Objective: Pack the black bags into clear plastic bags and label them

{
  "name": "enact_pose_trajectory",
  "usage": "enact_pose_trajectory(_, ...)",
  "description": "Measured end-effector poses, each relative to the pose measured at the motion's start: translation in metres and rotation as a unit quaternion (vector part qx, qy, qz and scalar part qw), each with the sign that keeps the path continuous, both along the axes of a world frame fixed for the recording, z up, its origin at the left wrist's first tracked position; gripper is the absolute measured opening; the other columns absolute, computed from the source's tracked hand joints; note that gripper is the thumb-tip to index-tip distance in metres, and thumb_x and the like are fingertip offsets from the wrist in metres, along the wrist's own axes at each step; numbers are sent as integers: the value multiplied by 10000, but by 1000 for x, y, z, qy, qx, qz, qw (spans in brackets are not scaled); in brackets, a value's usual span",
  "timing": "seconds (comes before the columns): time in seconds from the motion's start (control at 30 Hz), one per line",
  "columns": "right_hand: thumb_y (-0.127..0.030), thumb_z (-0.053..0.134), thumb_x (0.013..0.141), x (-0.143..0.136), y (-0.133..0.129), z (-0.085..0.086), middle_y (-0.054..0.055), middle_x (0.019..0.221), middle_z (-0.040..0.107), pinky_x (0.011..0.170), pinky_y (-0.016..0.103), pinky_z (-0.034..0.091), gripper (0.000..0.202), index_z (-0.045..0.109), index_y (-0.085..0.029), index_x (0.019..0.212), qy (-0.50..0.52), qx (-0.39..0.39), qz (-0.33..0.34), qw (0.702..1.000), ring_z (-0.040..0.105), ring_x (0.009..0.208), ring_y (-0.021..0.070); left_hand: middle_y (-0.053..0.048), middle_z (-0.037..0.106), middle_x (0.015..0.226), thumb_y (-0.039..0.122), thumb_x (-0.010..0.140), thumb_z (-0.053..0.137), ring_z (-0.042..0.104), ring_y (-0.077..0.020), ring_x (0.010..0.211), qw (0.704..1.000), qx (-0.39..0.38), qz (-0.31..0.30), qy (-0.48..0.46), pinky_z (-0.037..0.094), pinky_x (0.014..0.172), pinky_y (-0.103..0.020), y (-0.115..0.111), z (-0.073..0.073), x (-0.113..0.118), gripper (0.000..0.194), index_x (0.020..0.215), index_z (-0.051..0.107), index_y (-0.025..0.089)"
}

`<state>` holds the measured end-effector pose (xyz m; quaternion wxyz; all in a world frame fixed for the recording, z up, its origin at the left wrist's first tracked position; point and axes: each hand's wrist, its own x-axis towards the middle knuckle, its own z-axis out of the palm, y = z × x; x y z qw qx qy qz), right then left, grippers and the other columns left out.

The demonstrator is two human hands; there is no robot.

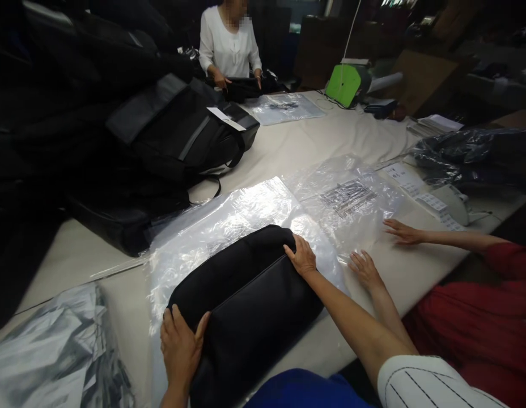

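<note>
A black folded bag [254,309] lies in front of me on a stack of clear plastic bags [169,255]. My left hand [180,345] grips its left end, fingers over the outer edge and thumb on the upper face. At the far right corner my right hand [301,258] holds the bag, with the thumb along its top and the fingers around the edge. The underside of the bag is hidden. Just beyond my right hand, a clear printed plastic bag [348,198] lies flat on the white-covered table [284,150].
Black backpacks [169,136] are heaped at left. Plastic packets [54,351] lie at lower left. A co-worker in red [471,311] reaches in from the right, both hands beside the printed bag. Across the table stands a person in white [229,45], near a green object [343,85].
</note>
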<state>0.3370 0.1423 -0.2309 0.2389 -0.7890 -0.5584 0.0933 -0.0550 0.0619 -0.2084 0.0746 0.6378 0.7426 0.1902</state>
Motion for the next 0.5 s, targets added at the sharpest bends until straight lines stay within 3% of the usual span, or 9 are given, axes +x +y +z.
enact_pose_trajectory(0.07,-566,518,887,9,2,2,130,1426,492,1057,423,408,676,385,-196,1437,54,-44,-9,998,464,1304,283,-231,226,1557,718,753,556,237,-433,1427,997,-39,-14,-63,291,1133,-618,-10,-7,-18,1027,1511,174,139)
enact_pose_trajectory(0.17,-646,589,805,20,5,1,152,1431,483,1022,408,426,829,366,-180,1453,137,-93,-20,986,491,1287,295,-208,320,1516,754,658,638,362,-396,1382,971,-139,108,-164,380,1119,-529,-18,-16,-33,1170,1516,109,161)
enact_pose_trajectory(0.23,-673,595,783,23,6,-2,167,1415,493,1017,407,420,855,389,-167,1441,152,-98,-28,983,495,1283,305,-204,445,1424,760,627,671,487,-390,1290,945,-187,181,-198,445,1068,-517,-19,-17,-34,1176,1498,157,160)
enact_pose_trajectory(0.37,-713,538,794,17,6,-2,194,1376,520,964,402,439,864,408,-143,1430,113,-100,-63,987,521,1248,316,-177,564,1298,688,598,750,574,-351,1195,941,-160,187,-230,468,1044,-480,-13,-15,-27,1048,1397,334,152)
enact_pose_trajectory(0.5,-767,451,804,16,8,16,249,1155,643,737,364,476,879,497,-73,1341,95,-139,-51,984,650,1010,318,-231,542,1322,652,591,771,576,-353,1195,930,-178,201,-252,472,1038,-455,-5,-13,-28,1100,1407,289,95)
